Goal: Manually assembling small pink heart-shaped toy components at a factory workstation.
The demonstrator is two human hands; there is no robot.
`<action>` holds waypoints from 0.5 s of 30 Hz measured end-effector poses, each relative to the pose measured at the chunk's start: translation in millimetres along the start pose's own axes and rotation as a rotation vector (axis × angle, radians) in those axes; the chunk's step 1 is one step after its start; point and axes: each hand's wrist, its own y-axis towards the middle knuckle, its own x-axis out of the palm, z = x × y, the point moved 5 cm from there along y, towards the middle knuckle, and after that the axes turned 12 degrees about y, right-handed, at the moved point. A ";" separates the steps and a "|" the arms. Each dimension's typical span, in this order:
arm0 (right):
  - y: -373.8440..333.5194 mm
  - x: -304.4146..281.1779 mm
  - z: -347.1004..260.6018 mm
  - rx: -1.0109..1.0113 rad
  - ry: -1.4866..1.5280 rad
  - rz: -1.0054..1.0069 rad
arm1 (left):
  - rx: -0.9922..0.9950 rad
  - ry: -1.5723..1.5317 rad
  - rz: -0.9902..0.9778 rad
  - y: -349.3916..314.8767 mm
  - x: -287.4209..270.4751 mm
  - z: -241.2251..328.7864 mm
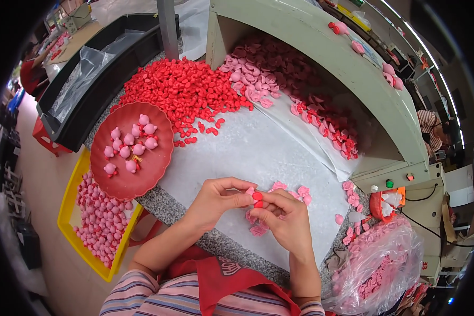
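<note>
Over the white sheet, my two hands meet at their fingertips. My left hand is closed, pinching a small pink piece between thumb and fingers. My right hand is closed too, with its thumb and forefinger on a small glossy red bean-shaped piece that touches the pink one. The fingers partly cover both pieces. Around and beneath the hands lie several loose pink petal-like pieces. Ahead and to the left, a big heap of red bean-shaped pieces spreads on the sheet.
A red fluted plate holds round pink pieces. Below it is a yellow tray of pink-and-red pieces. A pale green machine housing arches over more pink pieces. A black bin, a red basket and a clear plastic bag flank the worktop.
</note>
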 end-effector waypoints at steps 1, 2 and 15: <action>0.3 -0.1 0.4 0.023 -0.038 -0.006 | -0.002 0.003 -0.002 0.9 1.1 -1.2; -0.4 1.0 -1.5 0.023 -0.036 -0.004 | -0.044 -0.026 0.010 2.8 2.3 -5.2; -0.9 -0.2 6.2 -0.344 -0.429 0.205 | -0.045 -0.208 -0.027 17.9 5.7 -28.5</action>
